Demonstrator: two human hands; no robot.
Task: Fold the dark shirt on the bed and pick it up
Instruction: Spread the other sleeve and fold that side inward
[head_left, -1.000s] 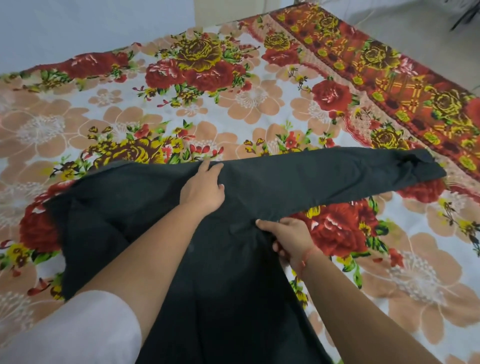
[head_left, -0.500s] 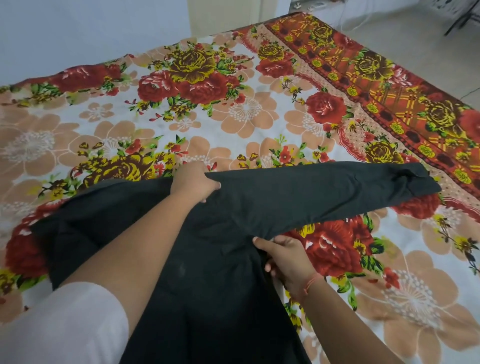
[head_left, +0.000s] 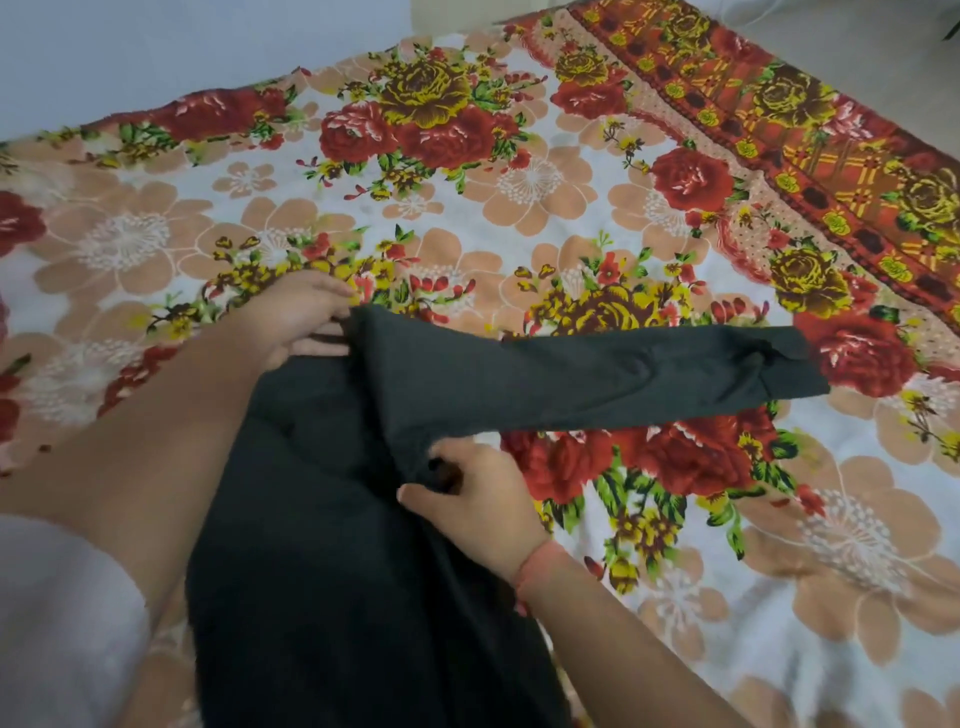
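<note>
Hands gripping the dark shirt (head_left: 322, 545): left hand (head_left: 291, 322) at top, right hand (head_left: 472, 499) nearest the sleeve (head_left: 649, 374) stretching rightward.

Dark shirt (head_left: 332, 545), part-folded, on the bed (head_left: 519, 182).
Plain charcoal cloth, long-sleeved. The body runs from mid-bed towards the near edge and out of view. One sleeve (head_left: 623, 384) lies flat, stretched straight out to the right, its cuff (head_left: 789, 364) creased. The left side appears folded in over the body; blur prevents confirmation. The top left corner is raised slightly.
</note>
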